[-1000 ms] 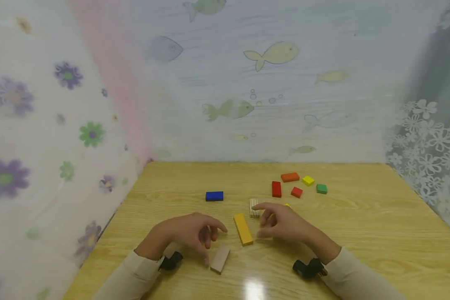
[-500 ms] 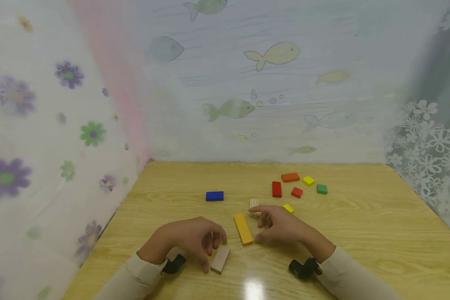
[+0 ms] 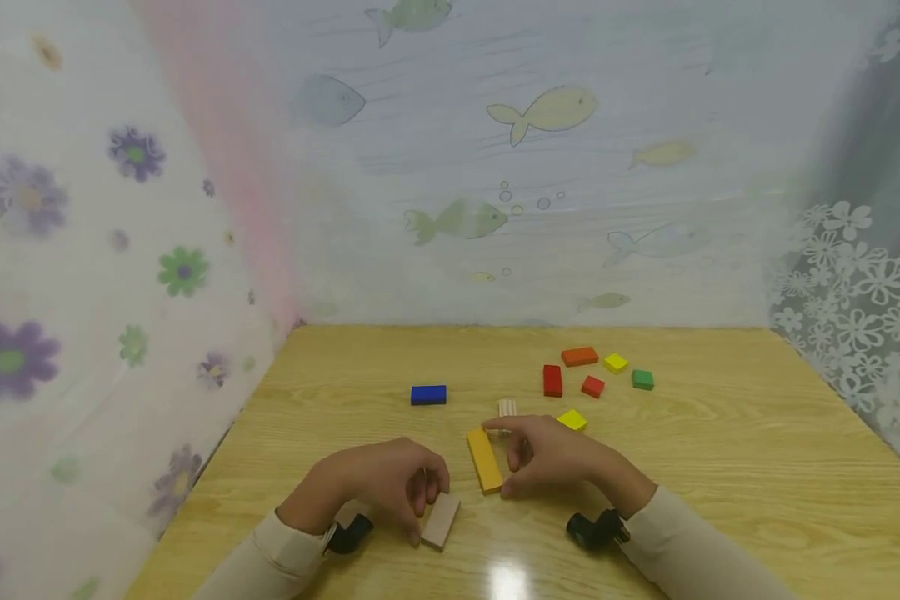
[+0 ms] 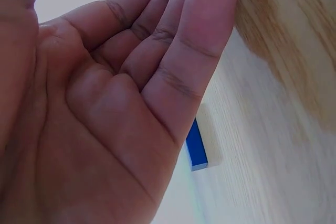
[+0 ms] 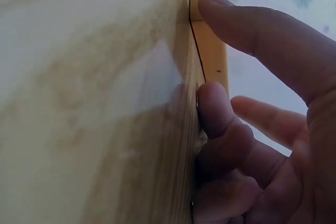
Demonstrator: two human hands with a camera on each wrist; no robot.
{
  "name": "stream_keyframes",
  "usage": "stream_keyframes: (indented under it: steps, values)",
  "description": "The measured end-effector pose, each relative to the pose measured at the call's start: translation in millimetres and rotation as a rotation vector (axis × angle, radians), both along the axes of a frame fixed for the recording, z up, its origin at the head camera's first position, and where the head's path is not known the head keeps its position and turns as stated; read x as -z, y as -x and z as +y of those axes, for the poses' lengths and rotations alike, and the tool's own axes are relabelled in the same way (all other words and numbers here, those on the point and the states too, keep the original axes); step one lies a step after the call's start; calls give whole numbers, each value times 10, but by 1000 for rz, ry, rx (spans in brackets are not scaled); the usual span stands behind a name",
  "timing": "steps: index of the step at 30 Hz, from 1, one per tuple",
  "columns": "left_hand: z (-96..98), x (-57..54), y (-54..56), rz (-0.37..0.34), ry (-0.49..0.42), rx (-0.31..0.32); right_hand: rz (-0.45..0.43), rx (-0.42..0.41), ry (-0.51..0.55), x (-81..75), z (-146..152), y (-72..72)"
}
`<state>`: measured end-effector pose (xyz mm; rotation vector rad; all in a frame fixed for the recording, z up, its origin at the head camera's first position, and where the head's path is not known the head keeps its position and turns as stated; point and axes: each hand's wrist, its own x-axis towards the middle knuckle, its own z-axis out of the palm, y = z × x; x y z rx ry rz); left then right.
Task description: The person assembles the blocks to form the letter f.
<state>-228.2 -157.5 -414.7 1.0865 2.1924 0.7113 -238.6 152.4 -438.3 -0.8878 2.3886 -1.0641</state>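
Smooth painted yellow-orange block (image 3: 483, 460), matt bare-wood block (image 3: 441, 522), glossy wood-grain table (image 3: 682, 450), cloth sleeve (image 3: 708, 546)

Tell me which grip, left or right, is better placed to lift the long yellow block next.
Right, I'd say. The right grip has its thumb and index finger by opposite ends of the long yellow block; the left grip is beside the plain wooden block.

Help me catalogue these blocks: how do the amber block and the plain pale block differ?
The amber block is yellow-orange; the pale block is light beige.
The amber block looks longer than the pale block.
In the head view, the amber block's far end slants left, the pale block's right.
Both are oblong and lie flat on the table.
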Motion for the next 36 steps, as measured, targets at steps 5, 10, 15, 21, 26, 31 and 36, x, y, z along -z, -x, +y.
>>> stream_keyframes:
  steps: [5,10,15,21,26,31,36]
  values:
    - [-3,-47,-45,49,33,-25,3,-15,-1,0,-35,6]
    - [7,-86,-69,82,66,-60,8,-7,-8,4,-58,17]
    - [24,-69,-61,89,57,-41,24,4,-7,-5,-52,-7]
    - [54,-26,-73,151,37,-2,36,27,-12,2,-60,-38]
    - [98,-12,-98,233,39,16,54,79,-45,28,-66,-63]
    - [142,-36,-120,279,58,1,62,130,-48,17,-83,-75]
    - [180,-53,-147,311,55,-17,66,146,-33,10,-104,-88]
